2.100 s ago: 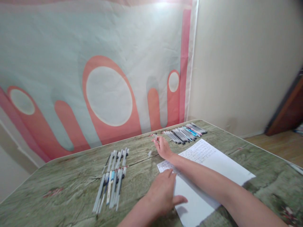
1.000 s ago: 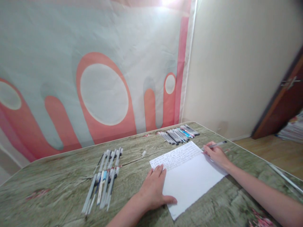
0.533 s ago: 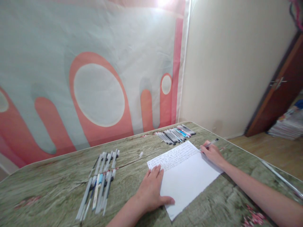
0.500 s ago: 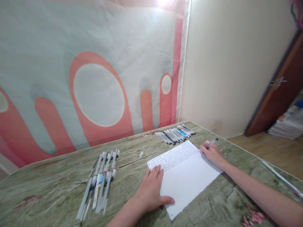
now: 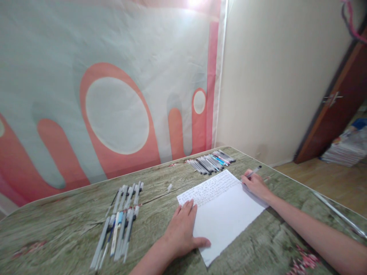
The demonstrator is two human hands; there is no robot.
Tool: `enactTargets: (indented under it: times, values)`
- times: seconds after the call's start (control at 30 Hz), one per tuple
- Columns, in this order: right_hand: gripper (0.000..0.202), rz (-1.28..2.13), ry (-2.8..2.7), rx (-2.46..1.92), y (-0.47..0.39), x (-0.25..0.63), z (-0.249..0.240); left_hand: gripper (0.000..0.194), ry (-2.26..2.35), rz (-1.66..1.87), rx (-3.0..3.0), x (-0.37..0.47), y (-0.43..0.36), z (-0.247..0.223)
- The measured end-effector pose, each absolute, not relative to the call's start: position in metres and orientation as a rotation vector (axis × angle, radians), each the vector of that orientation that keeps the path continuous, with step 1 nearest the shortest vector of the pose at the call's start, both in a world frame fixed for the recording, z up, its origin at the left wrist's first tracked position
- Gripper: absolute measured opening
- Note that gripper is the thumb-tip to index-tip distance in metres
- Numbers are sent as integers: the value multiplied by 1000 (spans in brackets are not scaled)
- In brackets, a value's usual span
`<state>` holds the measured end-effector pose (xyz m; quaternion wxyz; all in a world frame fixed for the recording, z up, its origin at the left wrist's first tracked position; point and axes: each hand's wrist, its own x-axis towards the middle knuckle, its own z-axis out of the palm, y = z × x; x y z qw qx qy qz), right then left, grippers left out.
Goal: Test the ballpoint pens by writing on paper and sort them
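A white sheet of paper (image 5: 226, 225) lies on the table, its upper part covered with rows of small handwriting. My left hand (image 5: 183, 229) rests flat over the sheet's left edge, thumb and fingers spread. In my right hand (image 5: 254, 185) is a pen (image 5: 254, 171), gripped near its tip at the right end of the written lines. The pen's dark end points up and to the right. Its tip is too small to make out. Between the paper and the pens at the left lies a small clear pen cap (image 5: 170, 187).
Two rows of pens (image 5: 126, 221) lie at the left of the wood-patterned table (image 5: 155, 236). Beyond the paper is another row of pens (image 5: 212, 162). A thin silvery rod (image 5: 340, 214) runs along the right table edge. A patterned curtain (image 5: 120, 38) hangs behind.
The whole view has shifted slightly, moving the scene a little to the left. The right hand still holds the pen at the writing, and the left hand stays on the paper.
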<state>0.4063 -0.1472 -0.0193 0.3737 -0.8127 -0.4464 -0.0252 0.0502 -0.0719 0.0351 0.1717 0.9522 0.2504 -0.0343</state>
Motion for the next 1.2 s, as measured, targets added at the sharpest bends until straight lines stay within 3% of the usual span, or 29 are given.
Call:
enactTargets:
  times: [1.2]
  values:
    - [19, -71, -1152, -2112, -148, 406, -18, 101, 747, -129, 2690, 52, -74, 41]
